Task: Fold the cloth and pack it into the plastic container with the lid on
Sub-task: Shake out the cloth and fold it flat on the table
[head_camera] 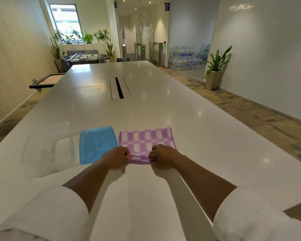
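A purple cloth (pixel 146 139) with white oval marks lies flat on the white table (pixel 146 110), in front of me. My left hand (pixel 117 158) and my right hand (pixel 161 156) both pinch its near edge, which is lifted a little off the table between them. Left of the cloth lies a blue lid (pixel 96 145), flat on the table. Further left stands a clear plastic container (pixel 49 150), open and see-through, so its outline is faint.
A cable slot (pixel 120 88) is set into the table's middle, further away. The table's left edge runs close past the container. A potted plant (pixel 215 73) stands on the floor at the right wall.
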